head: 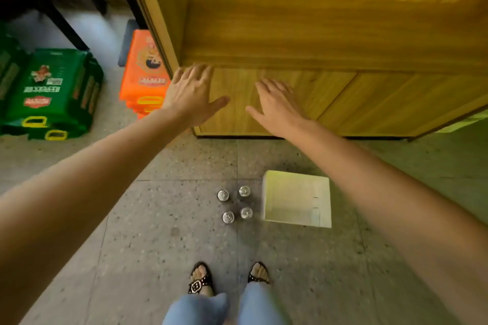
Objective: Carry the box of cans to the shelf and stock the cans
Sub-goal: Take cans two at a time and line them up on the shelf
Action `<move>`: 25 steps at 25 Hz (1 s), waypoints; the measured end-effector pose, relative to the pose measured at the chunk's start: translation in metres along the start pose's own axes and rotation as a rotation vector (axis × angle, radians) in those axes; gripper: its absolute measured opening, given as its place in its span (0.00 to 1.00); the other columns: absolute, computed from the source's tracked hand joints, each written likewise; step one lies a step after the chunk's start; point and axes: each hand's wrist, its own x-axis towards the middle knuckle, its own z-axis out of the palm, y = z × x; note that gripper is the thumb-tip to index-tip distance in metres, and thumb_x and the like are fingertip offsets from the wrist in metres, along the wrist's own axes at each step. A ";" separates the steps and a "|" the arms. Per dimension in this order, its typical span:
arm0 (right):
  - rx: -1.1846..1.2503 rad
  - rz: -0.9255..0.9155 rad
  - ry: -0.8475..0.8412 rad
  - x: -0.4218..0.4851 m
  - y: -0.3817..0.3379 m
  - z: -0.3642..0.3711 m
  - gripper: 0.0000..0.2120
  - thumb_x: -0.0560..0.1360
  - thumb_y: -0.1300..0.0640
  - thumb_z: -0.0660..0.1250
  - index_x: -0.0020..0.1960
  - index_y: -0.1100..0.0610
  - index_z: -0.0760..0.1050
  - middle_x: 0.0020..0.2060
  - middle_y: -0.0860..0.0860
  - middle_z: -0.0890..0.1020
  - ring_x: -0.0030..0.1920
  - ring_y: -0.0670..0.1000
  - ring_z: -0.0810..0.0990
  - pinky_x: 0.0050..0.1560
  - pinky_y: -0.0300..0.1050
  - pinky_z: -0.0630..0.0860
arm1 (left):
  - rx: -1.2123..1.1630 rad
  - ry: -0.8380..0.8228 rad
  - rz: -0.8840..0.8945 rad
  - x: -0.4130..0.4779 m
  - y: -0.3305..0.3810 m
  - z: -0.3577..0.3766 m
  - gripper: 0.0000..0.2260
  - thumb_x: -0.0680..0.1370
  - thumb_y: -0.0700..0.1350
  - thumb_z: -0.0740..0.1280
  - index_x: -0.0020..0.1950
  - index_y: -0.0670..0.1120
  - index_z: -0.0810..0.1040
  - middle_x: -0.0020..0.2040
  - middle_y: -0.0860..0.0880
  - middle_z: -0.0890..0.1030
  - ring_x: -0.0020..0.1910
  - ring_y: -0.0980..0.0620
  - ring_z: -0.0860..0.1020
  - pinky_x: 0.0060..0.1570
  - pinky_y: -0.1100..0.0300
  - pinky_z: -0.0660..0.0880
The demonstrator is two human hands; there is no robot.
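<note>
Several silver-topped cans [234, 204] stand upright in a small square on the speckled floor, just ahead of my feet. Right beside them sits a pale open-topped box [297, 199] with nothing visible inside. Above them a wooden shelf unit [317, 42] fills the upper right, its bare ledge at hand height. My left hand [191, 93] is stretched forward with fingers spread, fingertips at the ledge's front edge. My right hand [277, 105] is likewise spread and holds nothing, held in front of the cabinet panel below the ledge.
Green sacks [52, 92] are stacked on the floor at the left, and orange sacks [145, 71] lean against the shelf unit's left side. A dark table leg [66, 26] and a doorway lie at the far left. My sandalled feet [229, 278] stand behind the cans.
</note>
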 end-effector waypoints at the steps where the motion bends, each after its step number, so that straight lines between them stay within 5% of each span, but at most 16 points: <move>1: 0.007 -0.007 -0.015 0.001 0.005 0.037 0.31 0.78 0.45 0.54 0.73 0.61 0.52 0.74 0.58 0.56 0.74 0.56 0.54 0.74 0.54 0.50 | 0.001 -0.011 0.004 -0.003 -0.002 0.038 0.35 0.75 0.62 0.57 0.74 0.42 0.55 0.75 0.41 0.59 0.74 0.42 0.58 0.74 0.46 0.51; 14: 0.022 -0.065 -0.208 0.026 0.066 0.503 0.39 0.73 0.41 0.62 0.74 0.60 0.50 0.75 0.57 0.56 0.74 0.56 0.56 0.74 0.52 0.50 | -0.057 -0.228 0.032 -0.054 -0.074 0.503 0.39 0.73 0.63 0.60 0.75 0.44 0.51 0.76 0.43 0.58 0.74 0.44 0.58 0.74 0.47 0.53; 25: 0.465 0.048 0.042 0.035 0.070 0.589 0.36 0.62 0.53 0.77 0.65 0.56 0.64 0.63 0.54 0.73 0.62 0.55 0.73 0.59 0.48 0.70 | -0.610 -0.159 -0.224 -0.057 -0.071 0.597 0.40 0.62 0.54 0.77 0.68 0.44 0.63 0.63 0.44 0.76 0.61 0.45 0.75 0.55 0.56 0.71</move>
